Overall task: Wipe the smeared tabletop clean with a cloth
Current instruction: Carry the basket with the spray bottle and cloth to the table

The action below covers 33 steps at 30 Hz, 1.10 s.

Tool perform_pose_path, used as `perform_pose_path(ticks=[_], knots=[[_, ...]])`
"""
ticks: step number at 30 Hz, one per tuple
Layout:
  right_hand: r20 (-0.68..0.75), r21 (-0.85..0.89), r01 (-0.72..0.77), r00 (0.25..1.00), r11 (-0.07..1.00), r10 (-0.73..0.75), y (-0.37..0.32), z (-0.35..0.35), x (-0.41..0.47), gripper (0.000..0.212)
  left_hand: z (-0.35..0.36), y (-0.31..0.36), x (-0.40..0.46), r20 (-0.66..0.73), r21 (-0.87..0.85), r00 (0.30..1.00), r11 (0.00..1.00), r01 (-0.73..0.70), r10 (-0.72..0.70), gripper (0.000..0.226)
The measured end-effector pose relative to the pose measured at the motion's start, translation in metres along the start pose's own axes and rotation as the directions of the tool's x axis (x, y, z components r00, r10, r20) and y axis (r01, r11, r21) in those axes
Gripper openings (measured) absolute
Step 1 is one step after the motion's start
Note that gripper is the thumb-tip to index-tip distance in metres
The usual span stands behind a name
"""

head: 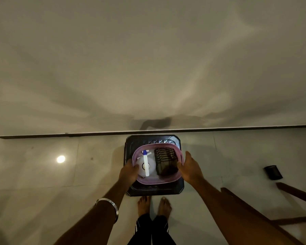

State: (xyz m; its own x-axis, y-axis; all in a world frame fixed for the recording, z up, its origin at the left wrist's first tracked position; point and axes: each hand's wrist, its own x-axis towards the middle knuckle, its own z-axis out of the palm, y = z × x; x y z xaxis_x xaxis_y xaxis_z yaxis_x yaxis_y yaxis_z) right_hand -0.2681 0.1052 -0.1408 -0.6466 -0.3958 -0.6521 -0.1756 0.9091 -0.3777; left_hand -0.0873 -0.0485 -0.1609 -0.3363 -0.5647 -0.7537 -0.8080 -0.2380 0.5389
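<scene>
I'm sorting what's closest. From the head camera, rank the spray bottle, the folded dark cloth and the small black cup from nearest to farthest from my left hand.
1. Spray bottle, beside the left hand, in the basket's left half.
2. Folded dark cloth, in its right half.
3. Small black cup, on the floor far right.

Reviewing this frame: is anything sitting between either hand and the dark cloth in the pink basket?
Nothing visible does. The dark folded cloth lies uncovered in the right half of the pink basket; the spray bottle lies beside it, not over it. The left hand grips the basket's left rim and the right hand is at the right rim.
</scene>
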Motion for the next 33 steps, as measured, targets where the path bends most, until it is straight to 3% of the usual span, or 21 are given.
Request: perform_pose_path(ticks=[7, 18, 24, 33], knots=[[0.066, 0.023, -0.05, 0.997, 0.998, 0.048, 0.022, 0.021, 0.024, 0.026, 0.017, -0.011, 0.017, -0.131, 0.058, 0.99, 0.997, 0.054, -0.047, 0.034], [-0.056, 0.024, 0.039, 0.998, 0.999, -0.037, 0.022, 0.014, 0.029, 0.016, 0.02, -0.008, 0.021, -0.267, 0.143, 0.963, 0.99, 0.012, 0.027, 0.024], [-0.106, 0.013, 0.063, 0.993, 0.998, -0.062, 0.012, -0.02, 0.016, 0.016, 0.011, 0.024, 0.011, -0.218, 0.197, 0.973, 0.98, -0.027, 0.071, 0.022], [-0.188, 0.08, 0.066, 0.981, 0.995, -0.05, 0.0, -0.097, -0.039, 0.012, -0.02, 0.109, -0.033, -0.057, 0.427, 0.96, 0.876, -0.225, 0.275, 0.023]])
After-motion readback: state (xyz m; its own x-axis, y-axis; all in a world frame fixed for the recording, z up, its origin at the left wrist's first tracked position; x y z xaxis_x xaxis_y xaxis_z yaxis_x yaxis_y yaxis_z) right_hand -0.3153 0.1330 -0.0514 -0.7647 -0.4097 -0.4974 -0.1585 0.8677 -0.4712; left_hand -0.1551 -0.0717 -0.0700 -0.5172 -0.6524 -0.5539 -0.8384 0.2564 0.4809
